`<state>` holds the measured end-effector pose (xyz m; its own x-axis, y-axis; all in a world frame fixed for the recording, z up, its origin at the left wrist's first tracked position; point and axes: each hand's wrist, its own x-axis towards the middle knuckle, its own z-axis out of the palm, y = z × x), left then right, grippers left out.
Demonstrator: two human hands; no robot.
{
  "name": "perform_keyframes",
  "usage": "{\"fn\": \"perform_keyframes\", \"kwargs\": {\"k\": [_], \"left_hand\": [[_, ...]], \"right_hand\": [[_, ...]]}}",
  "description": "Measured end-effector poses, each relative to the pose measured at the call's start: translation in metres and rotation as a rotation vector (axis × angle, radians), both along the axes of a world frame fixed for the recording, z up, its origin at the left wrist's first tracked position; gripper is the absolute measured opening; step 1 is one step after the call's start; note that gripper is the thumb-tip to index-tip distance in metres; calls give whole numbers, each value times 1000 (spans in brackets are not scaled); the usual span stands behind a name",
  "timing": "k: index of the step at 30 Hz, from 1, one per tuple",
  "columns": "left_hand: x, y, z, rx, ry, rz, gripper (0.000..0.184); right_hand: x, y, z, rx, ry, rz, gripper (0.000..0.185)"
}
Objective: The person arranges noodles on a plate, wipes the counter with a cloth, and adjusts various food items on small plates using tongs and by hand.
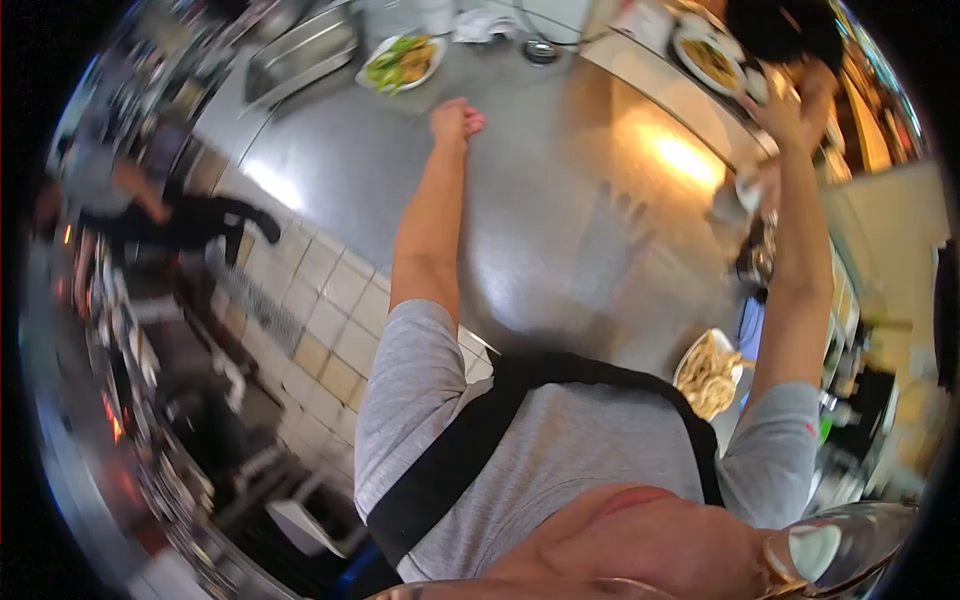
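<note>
My left hand (458,120) is over the steel counter (540,180), fingers curled in, with nothing visible in it. Just beyond it sits a white plate of green salad with golden-brown food (402,64). My right hand (788,115) reaches up to the far right, fingers apart, close to an oval plate of food (708,62) on the raised shelf. Whether its fingertips touch that plate is unclear. A white dish of fries (708,375) stands at the counter's near right edge, by my right elbow.
A person in a dark cap (785,30) is behind the shelf, close to my right hand. To the left, another person in a grey shirt (105,180) is on the tiled floor (320,290). A metal pan (300,65) and crumpled white cloth (485,26) lie at the counter's far side.
</note>
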<state>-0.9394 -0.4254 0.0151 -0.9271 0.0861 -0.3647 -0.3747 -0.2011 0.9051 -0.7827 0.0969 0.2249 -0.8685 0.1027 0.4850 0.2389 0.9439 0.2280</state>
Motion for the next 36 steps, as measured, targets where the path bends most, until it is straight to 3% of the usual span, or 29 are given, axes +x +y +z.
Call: {"fn": "perform_keyframes", "kwargs": {"k": [1,3,5,7,8,11,14,16,19,21,22,25,28,31,36], "left_hand": [[-13,9,-2,107,7,42,47],[-48,24,-8,324,-24,111,59],[-80,31,-7,371,-77,252,65],[-112,28,-15,373,-103,257,77],[-116,30,-7,376,-135,293,78],[-163,25,-48,384,-149,358,73],[-148,35,-19,307,-190,460,60],[-129,38,5,299,-205,501,57],[-141,34,2,346,-224,499,58],[-149,27,-2,362,-247,500,58],[-151,21,-4,372,-236,459,57],[-143,14,-8,377,-222,376,59],[-113,17,-2,270,-215,315,60],[-36,19,19,105,-199,126,52],[72,10,23,-21,-256,-232,48]], "right_hand": [[-1,-2,2,-208,-124,-62,87],[2,-12,10,-182,-341,-167,72],[9,-34,15,-175,-565,-220,65],[22,-45,-5,-289,-537,-102,53],[31,-52,-13,-370,-505,-76,49],[95,-117,7,-316,-611,19,48],[164,-142,15,-441,-713,-97,47],[213,-133,22,-499,-627,-231,44],[296,-99,27,-588,-468,-429,39],[370,-52,18,-424,-298,-377,34],[401,-37,16,-365,-243,-417,32],[462,-24,21,-315,-258,-930,26],[565,54,-20,-205,-563,-866,21],[617,73,-42,-186,-514,-1076,18],[645,91,-59,-141,-242,-1116,20]]}}
